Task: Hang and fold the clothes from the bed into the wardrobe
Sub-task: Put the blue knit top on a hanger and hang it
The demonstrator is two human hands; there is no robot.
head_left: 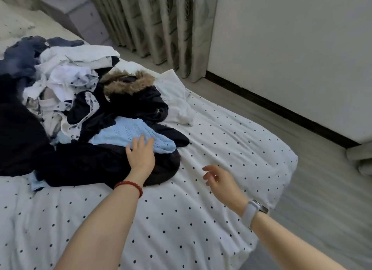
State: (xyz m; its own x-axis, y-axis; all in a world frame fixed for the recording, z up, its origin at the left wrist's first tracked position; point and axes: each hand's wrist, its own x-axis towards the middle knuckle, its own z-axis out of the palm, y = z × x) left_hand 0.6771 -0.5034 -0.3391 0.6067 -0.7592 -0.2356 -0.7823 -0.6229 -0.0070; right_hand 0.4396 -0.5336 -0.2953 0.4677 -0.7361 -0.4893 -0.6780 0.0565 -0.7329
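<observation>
No readable text anywhere.

My arms are bare: red bead bracelet (128, 186) on left wrist, white-strapped watch (254, 211) on right.

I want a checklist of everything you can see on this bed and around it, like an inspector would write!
Surface: white bed cover with dark polka dots, wrinkled, bare on the near side.
Job's things: heap of mixed clothes on the far left of the bed; light blue knitted top at its front; dark jacket with a brown fur-trimmed hood behind it.
Clutter: nothing seen.
Grippers: left hand lies open, fingers on the blue knit; right hand hovers open over the cover, holding nothing.
Cables: nothing seen.
Surroundings: grey patterned curtains, white wall panel, pale bedside cabinet, grey floor.
</observation>
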